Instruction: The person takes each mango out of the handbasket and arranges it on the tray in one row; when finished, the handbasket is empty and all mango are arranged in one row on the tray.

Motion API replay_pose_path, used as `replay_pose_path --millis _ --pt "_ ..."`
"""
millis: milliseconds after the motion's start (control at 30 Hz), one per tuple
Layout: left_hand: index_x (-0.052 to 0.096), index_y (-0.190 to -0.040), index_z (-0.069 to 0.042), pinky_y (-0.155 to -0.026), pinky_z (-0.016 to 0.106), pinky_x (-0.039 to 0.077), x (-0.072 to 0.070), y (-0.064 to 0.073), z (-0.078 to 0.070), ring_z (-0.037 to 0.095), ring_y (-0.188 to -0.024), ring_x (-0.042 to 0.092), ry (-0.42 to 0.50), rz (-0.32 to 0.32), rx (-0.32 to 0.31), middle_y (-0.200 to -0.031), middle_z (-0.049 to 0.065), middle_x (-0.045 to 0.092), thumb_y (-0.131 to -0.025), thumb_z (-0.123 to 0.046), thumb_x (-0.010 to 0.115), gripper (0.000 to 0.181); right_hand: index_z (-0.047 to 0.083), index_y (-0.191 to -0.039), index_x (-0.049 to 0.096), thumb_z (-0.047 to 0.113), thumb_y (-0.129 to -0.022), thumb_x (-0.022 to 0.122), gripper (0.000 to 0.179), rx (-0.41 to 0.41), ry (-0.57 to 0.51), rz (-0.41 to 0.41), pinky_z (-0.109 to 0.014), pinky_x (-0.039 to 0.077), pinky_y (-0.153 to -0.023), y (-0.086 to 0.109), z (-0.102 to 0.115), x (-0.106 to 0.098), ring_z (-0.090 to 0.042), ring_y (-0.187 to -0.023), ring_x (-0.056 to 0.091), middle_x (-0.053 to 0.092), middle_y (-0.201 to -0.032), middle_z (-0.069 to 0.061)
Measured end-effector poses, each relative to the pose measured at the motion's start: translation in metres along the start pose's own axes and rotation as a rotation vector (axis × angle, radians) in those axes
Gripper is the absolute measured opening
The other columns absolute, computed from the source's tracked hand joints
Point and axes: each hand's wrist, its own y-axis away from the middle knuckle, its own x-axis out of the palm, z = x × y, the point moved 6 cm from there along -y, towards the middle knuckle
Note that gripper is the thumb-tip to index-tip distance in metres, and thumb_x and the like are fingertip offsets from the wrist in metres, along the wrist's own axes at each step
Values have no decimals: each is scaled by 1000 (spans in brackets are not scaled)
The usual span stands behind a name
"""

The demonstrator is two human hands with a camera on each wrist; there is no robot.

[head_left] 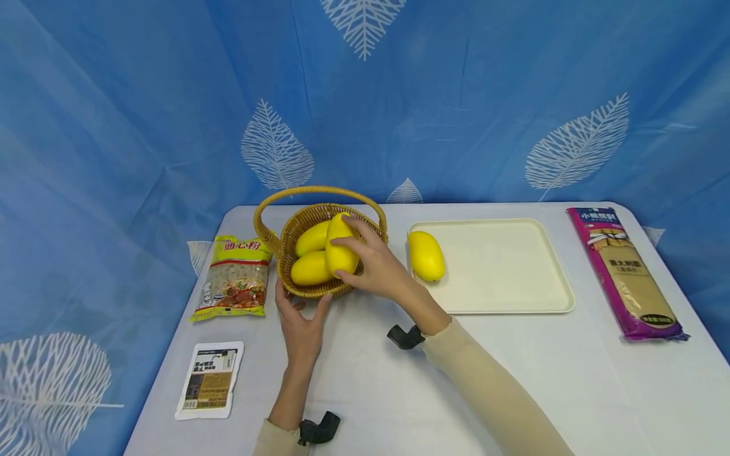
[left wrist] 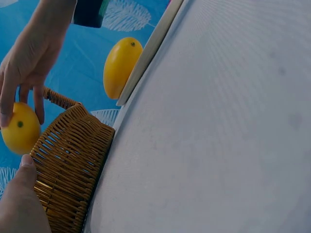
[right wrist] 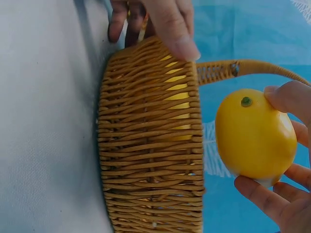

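A wicker basket (head_left: 319, 290) with a tall handle stands at the left of the table, with two yellow mangoes (head_left: 311, 268) visible inside. My right hand (head_left: 373, 259) holds another mango (head_left: 341, 247) above the basket's opening, thumb on one side and fingers on the other. In the right wrist view this held mango (right wrist: 255, 136) is apart from the rim, its green stem end showing. My left hand (head_left: 302, 329) grips the near left side of the basket, the thumb (left wrist: 24, 172) at its rim. One more mango (head_left: 426, 256) lies on the left end of a cream tray (head_left: 502, 266).
Left of the basket lies a bag of macaroni (head_left: 236, 278), with a white-edged flat packet (head_left: 210, 381) nearer the front. A purple noodle packet (head_left: 627, 272) lies at the far right. Behind the table hangs a blue cloth (head_left: 433, 114) with white leaves.
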Motion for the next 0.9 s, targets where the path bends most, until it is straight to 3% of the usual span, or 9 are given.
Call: replay_pose_path --millis 533,900 --pt "8 -157 -17 -92 38 42 0 1 0 28 -126 43 -3 1 -2 -151 16 31 -86 -37 75 100 12 -124 65 22 -78 83 50 -77 -15 -101 -43 43 -108 36 25 -38 -30 -141 36 36 -152 -15" --pt "9 -157 -18 -92 35 41 0 2 0 25 -128 42 6 -4 -23 -152 13 30 -85 -36 76 100 11 -123 65 16 -74 85 54 -40 -4 -133 -49 46 -103 67 17 -71 -34 -144 34 34 -153 -16"
